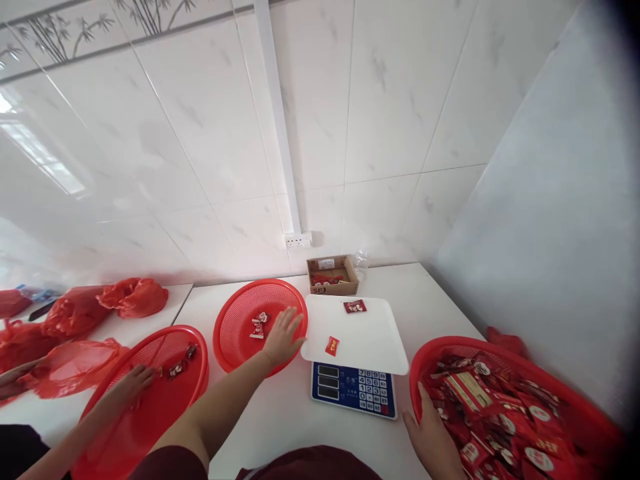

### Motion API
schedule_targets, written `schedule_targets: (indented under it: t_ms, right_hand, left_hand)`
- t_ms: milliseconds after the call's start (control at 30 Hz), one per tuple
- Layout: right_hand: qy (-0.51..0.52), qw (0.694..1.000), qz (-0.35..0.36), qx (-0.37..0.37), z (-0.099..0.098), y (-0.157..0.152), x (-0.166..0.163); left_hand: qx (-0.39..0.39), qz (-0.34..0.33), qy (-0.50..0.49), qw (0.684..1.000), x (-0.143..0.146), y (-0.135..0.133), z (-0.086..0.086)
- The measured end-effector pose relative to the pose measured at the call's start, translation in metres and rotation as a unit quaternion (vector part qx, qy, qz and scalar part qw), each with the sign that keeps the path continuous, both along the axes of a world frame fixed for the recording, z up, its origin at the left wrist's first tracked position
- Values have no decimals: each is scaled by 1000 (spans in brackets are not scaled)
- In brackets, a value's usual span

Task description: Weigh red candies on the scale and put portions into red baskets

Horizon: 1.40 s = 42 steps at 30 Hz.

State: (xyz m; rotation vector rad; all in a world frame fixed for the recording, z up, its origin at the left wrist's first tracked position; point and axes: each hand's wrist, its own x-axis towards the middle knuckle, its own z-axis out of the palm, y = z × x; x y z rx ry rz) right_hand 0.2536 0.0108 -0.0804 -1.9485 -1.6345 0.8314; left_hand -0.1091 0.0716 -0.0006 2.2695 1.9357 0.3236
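Wrapped sweets (258, 328): the left hand (282, 339), fingers spread and unladen, is above the middle basket (229, 337) containing a few; the right hand (434, 435), grip unclear, is at the heaped basket (453, 343). Likely light, firm, slick; pinch mid-body.

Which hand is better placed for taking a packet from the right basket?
Probably the right hand: it is at the right basket's rim, while the left hand is over the middle basket.
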Motion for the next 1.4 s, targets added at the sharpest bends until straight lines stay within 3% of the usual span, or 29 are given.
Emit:
schedule_targets:
  t_ms: [100,167,367,600,767,933,1067,1200,1300,1400]
  right_hand:
    - [-5,1000,-1,-4,0,1,0]
    - [-12,1000,2,-5,0,0,0]
    - [-24,1000,-2,11,-11,-1,0]
    - [-75,995,36,60,-30,-2,14]
    - [-79,990,18,116,-38,-4,15]
    - [-54,995,32,83,-34,-3,16]
    - [8,999,6,31,-30,0,17]
    - [36,999,1,-1,-28,1,16]
    - [41,999,-1,3,-25,1,14]
    - [46,999,-12,1,-25,3,17]
  left_hand:
    - [-34,-142,21,989,38,6,-12]
    - [-46,-177,24,983,60,15,-23]
    - [-76,-134,20,988,97,59,-46]
    - [-67,-98,-6,993,142,116,-45]
    - [-66,-90,10,994,168,126,-41]
    - [-123,-95,4,988,157,111,-41]
    - [-124,-50,-18,991,134,91,-38]
    - [-94,26,-99,990,105,67,-29]
    - [-41,99,-196,975,74,50,-17]
    - [-40,190,-219,956,35,28,-5]
